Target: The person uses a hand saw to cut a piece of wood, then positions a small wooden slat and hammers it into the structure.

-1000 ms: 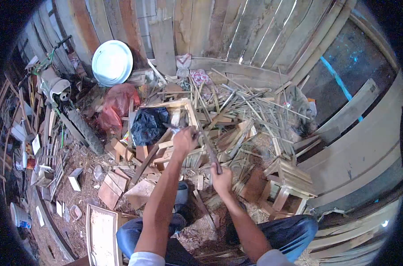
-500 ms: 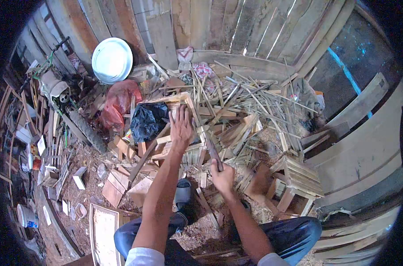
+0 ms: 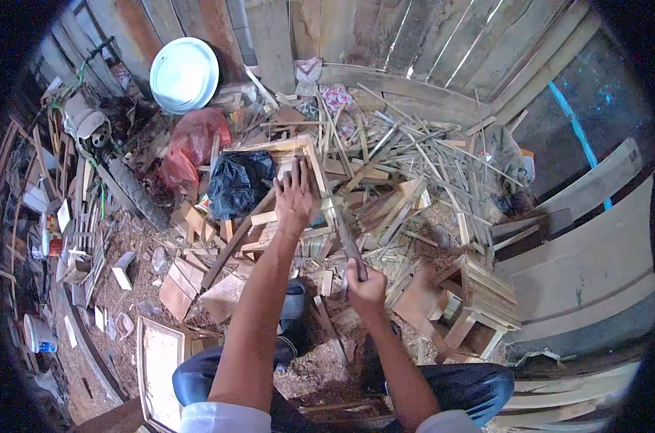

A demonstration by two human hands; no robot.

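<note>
My left hand [image 3: 296,206] reaches forward, fingers stretched out and slightly apart, resting over a light wooden box frame [image 3: 314,160]. A black plastic bag [image 3: 235,186] bulges just left of those fingers. Closer to my body, my right hand [image 3: 368,290] is wrapped round the near end of a dark stick-like handle [image 3: 350,249]. The handle slants up and left along the right side of the frame. Its far end blends into the wood there, so I cannot tell what kind of tool it is.
Wood strips [image 3: 421,159] lie heaped behind. A slatted wooden crate [image 3: 486,296] stands at right, a pale-panelled box [image 3: 161,368] by my left knee. A red plastic bag [image 3: 190,148] and a white basin [image 3: 185,76] are at the back left, near a motorbike wheel [image 3: 143,198].
The view has shifted a little. My left fingers look slightly more bent over the frame. My right hand keeps its grip on the handle.
</note>
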